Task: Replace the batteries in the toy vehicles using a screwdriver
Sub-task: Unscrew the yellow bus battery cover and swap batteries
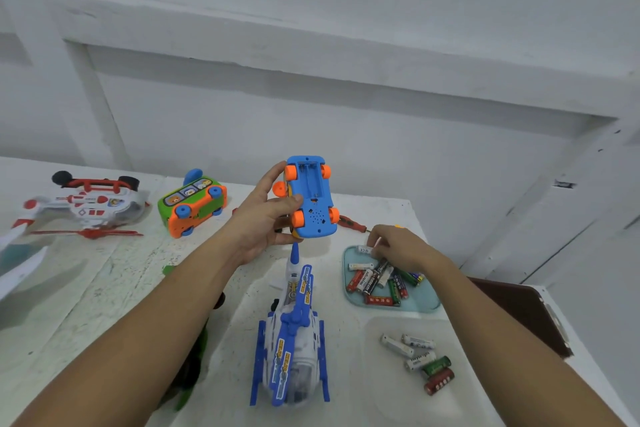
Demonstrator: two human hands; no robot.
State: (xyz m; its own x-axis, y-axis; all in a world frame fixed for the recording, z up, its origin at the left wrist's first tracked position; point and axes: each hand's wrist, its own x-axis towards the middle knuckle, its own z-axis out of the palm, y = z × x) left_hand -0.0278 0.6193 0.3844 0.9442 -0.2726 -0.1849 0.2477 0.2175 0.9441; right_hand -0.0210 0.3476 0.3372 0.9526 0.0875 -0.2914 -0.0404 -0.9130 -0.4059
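Holding the blue car (311,198) near the bench's (138,288) far edge, my left grip (266,218) wraps it; my right grip (394,246) curls over tray batteries (374,279), hold unclear. A loose pinch could drop one.

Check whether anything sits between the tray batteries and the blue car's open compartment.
Nothing visible does. The left hand holds the blue car underside showing, compartment uncovered and empty; the right hand is at the batteries in the tray.

Dark brown panel (519,314) beside white table (86,288)
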